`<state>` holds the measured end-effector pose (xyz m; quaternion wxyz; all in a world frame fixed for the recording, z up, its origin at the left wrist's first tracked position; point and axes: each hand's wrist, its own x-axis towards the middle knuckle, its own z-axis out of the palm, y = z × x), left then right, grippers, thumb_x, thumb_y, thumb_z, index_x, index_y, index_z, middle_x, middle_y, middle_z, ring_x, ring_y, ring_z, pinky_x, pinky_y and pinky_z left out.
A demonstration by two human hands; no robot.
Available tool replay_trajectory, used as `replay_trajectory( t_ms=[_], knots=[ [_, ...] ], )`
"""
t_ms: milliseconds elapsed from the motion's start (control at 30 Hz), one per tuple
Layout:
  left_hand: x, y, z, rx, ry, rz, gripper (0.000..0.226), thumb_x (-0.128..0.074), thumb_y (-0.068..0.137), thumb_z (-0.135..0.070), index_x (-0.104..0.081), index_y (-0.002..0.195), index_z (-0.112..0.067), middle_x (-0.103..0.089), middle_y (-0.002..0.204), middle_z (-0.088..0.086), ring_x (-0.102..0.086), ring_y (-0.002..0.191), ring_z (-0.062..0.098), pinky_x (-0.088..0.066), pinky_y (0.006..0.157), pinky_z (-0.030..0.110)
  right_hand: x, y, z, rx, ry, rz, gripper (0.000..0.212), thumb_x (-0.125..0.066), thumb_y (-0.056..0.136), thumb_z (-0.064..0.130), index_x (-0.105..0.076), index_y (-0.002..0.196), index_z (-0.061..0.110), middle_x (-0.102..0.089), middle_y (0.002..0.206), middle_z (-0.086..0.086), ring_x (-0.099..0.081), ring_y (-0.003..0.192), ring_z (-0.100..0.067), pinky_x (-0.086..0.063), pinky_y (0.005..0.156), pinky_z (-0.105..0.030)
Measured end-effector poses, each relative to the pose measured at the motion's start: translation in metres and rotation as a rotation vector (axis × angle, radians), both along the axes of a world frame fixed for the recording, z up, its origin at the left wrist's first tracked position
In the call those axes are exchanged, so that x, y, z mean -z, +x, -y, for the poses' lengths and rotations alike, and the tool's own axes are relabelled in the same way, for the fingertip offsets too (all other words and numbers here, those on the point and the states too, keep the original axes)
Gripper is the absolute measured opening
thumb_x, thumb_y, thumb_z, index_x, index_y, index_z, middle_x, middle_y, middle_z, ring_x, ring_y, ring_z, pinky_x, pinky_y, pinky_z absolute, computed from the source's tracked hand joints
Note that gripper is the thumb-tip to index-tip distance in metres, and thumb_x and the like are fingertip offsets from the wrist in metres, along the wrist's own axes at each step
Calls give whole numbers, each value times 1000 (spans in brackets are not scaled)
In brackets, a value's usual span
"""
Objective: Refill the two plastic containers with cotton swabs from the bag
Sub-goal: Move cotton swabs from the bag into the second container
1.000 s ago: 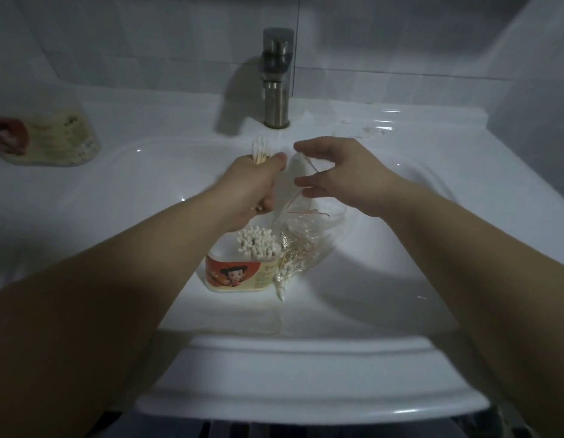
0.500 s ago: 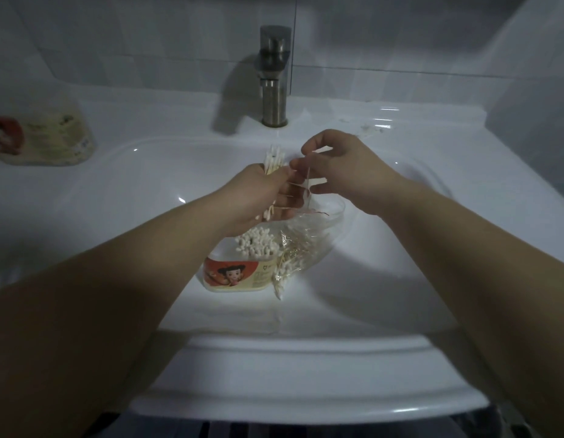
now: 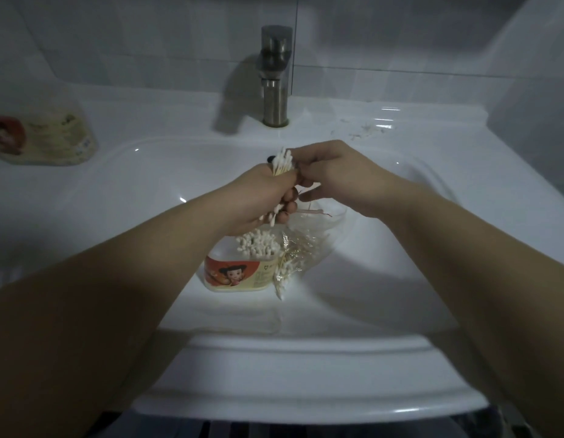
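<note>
**Bundle of swabs gripped over the basin**

The left hand [image 3: 261, 197] is closed in a fist around a bundle of cotton swabs [image 3: 282, 162]; white tips poke out above the fist and a few more below it. The right hand [image 3: 340, 175] meets it from the other side, its fingers [image 3: 306, 167] curled narrow and touching the top of the bundle (whether they actually pinch a swab cannot be made out).

Directly under the hands, inside the white sink [image 3: 116, 191], stands an open plastic container [image 3: 239, 273] with an orange cartoon label, partly filled with upright swabs. The clear bag [image 3: 303, 248] leans against its right side, with swabs inside.

A second container [image 3: 43, 137] lies on the surface at far left, blurred and cut off by the edge; its contents are unclear. A metal faucet [image 3: 274, 77] stands behind.
</note>
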<state>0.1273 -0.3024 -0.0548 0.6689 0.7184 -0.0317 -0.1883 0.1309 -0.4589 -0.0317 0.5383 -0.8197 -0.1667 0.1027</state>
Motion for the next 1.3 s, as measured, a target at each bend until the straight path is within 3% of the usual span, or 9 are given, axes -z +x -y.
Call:
replay_trajectory(
  t_ms=[200, 300, 367, 500, 633, 833, 1000, 1167, 1300],
  knots=[
    [-1, -2, -1, 33, 45, -22, 15, -51, 107, -22, -54, 105, -8, -46, 53, -6, -45, 47, 8, -39, 43, 21, -1, -2, -3, 38, -11, 42, 72, -41, 91, -13, -40, 156, 19, -46, 156, -3, -49, 139, -18, -54, 97, -33],
    [-2, -2, 0, 13, 31, 5, 13, -45, 106, -11, -52, 96, -7, -46, 52, -5, -43, 48, 11, -38, 44, 23, 1, -2, -4, -29, -77, 59, 67, -51, 82, 4, -52, 148, 14, -71, 120, -6, -67, 112, -25, -51, 101, -46],
    [-1, -1, 0, 5, 39, 17, 19, -41, 104, -6, -51, 90, -9, -46, 53, -4, -44, 49, 12, -40, 48, 26, 1, -3, -5, -79, -98, 35, 69, -55, 75, 13, -56, 144, 10, -74, 94, 8, -69, 91, -12, -52, 94, -39],
    [-3, 0, 0, -53, -66, -53, 17, -44, 105, -10, -61, 104, -9, -48, 59, 0, -47, 49, 11, -46, 52, 26, 1, -5, -1, -93, -269, 140, 84, -78, 83, 22, -38, 157, 21, -61, 121, 13, -58, 115, -2, -44, 109, -28],
    [-8, 1, -1, -131, -279, -190, 21, -47, 107, -18, -54, 89, -11, -43, 56, -2, -44, 47, 10, -44, 47, 22, 4, -10, -6, -156, -446, 265, 124, -93, 70, 37, -12, 163, 23, -40, 146, 12, -37, 126, 6, -26, 94, 4],
    [-5, 3, -1, -125, -237, -224, 27, -49, 106, -21, -51, 80, -15, -49, 60, -2, -51, 49, 8, -42, 56, 24, 7, -4, -10, -72, -522, 432, 103, -87, 77, 33, -28, 160, 17, -51, 146, 2, -48, 132, -13, -28, 94, -6],
    [-3, 3, 3, -127, -197, -204, 16, -47, 106, -18, -60, 109, -8, -61, 90, 10, -65, 76, 17, -51, 63, 28, 9, -4, -11, -134, -506, 421, 129, -94, 67, 38, -10, 163, 21, -43, 146, -2, -45, 125, -11, -28, 91, 4],
    [-3, -1, 4, -127, -191, -192, 25, -40, 107, -8, -65, 101, -4, -73, 88, 12, -73, 83, 19, -58, 65, 29, 7, -4, -16, -120, -553, 510, 114, -93, 65, 43, -32, 158, 18, -55, 139, 2, -53, 123, -12, -37, 97, -13],
    [-4, -3, 6, -162, -134, -177, 23, -40, 106, -7, -63, 101, -6, -72, 100, 15, -71, 97, 24, -56, 90, 40, 5, -7, -18, -119, -533, 473, 113, -93, 62, 49, -38, 155, 17, -54, 142, 2, -52, 125, -11, -36, 98, -14]
  ],
)
